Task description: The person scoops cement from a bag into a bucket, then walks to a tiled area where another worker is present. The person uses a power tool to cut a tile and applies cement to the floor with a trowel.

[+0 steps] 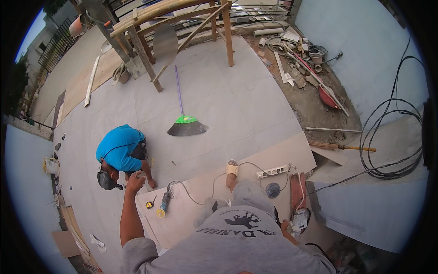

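Grip cannot be determined at left hand (135, 181) or right hand (285, 226); a pause is judged, a free hand being required for the slim blue, yellow-disced angle grinder (165, 201).

Saw an angle grinder (165, 197) with a slim blue-grey body, lying on the pale floor (191, 223), its round yellow disc (160, 213) at the near end. Traced a thin cable (185, 188) from the far end, curving off to the right. Found a compact tape measure (149, 205), yellow and black, lying just left of the grinder, apart from it. Made out a whitish, boxy item (300, 220) with print on it, well to the right, close by the right hand (285, 225); could not tell its kind, nor any contact.
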{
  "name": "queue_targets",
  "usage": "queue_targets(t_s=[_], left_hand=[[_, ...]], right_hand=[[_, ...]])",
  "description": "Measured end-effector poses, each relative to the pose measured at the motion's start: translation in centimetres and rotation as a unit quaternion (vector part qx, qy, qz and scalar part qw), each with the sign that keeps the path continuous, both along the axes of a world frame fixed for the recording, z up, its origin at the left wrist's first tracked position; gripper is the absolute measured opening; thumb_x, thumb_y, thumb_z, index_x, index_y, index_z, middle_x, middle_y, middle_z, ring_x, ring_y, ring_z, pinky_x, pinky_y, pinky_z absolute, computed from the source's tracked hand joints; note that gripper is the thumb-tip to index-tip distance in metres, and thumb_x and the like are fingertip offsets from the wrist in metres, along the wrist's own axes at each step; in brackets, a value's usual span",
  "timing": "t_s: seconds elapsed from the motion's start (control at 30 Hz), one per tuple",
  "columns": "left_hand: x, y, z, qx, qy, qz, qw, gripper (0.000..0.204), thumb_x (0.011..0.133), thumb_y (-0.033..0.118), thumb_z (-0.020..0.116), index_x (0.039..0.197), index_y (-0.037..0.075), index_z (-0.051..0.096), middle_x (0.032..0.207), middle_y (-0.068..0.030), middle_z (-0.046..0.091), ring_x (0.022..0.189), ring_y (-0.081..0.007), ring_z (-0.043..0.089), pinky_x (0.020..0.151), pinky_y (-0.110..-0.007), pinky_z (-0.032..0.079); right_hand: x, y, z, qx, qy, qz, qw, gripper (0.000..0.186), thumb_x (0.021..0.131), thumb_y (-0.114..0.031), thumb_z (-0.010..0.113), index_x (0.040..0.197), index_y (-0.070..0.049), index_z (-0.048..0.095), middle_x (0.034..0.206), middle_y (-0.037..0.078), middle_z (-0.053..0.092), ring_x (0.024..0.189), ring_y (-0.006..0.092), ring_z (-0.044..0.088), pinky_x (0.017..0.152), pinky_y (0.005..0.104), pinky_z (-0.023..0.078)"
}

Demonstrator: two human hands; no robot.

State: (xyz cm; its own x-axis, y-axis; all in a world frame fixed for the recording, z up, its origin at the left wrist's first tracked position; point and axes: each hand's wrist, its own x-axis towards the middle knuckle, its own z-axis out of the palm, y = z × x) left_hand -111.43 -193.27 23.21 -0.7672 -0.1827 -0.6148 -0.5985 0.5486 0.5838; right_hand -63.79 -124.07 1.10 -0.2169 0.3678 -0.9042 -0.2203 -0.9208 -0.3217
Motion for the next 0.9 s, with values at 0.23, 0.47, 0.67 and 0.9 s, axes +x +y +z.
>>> queue_targets(t_s=[0.23, 0.47, 0.67, 0.9], left_hand=[[-7.2, -1.0, -0.1, -0.035, -0.135, 0.085, 0.987, 0.061, 0.087, 0.019, 0.068, 0.141, 0.003, 0.045, 0.109, -0.0185, 0.064, 0.084, -0.0296, 0.067, 0.066, -0.037, 0.054], [-21.0, 2.7, 1.3, -0.025, -0.069, 0.103, 0.992, 0.06, 0.089, 0.017, 0.065, 0.143, 0.003, 0.043, 0.107, -0.0134, 0.064, 0.081, -0.0224, 0.066, 0.064, -0.033, 0.053], [-28.0, 2.9, -6.1, 0.022, 0.004, 0.172, 0.985, 0.059, 0.09, 0.017, 0.065, 0.143, 0.002, 0.043, 0.106, -0.0122, 0.064, 0.077, -0.0183, 0.063, 0.062, -0.03, 0.051], [-26.4, 8.6, -10.2, -0.005, -0.074, 0.163, 0.984, 0.058, 0.086, 0.013, 0.068, 0.138, -0.003, 0.048, 0.088, -0.0089, 0.065, 0.067, -0.0138, 0.059, 0.053, -0.028, 0.044]], right_hand=[[-19.4, 1.8, 4.7, 0.006, -0.085, -0.07, 0.994, 0.048, 0.089, -0.036, 0.057, 0.123, -0.003, 0.05, 0.114, 0.014, 0.055, 0.108, 0.0355, 0.057, 0.092, 0.052, 0.048], [-38.1, 9.9, 6.3, 0.132, -0.217, -0.056, 0.966, 0.047, 0.086, -0.036, 0.066, 0.119, -0.006, 0.051, 0.107, 0.011, 0.054, 0.1, 0.0325, 0.058, 0.086, 0.0526, 0.051], [-55.5, 17.0, 3.0, 0.087, -0.17, -0.019, 0.981, 0.049, 0.086, -0.035, 0.065, 0.122, -0.006, 0.05, 0.114, 0.014, 0.058, 0.107, 0.0343, 0.059, 0.089, 0.054, 0.051], [-70.7, 18.9, 1.3, 0.078, -0.153, 0.152, 0.973, 0.054, 0.087, -0.037, 0.064, 0.125, -0.003, 0.045, 0.118, 0.013, 0.053, 0.113, 0.0359, 0.054, 0.094, 0.0564, 0.047]])
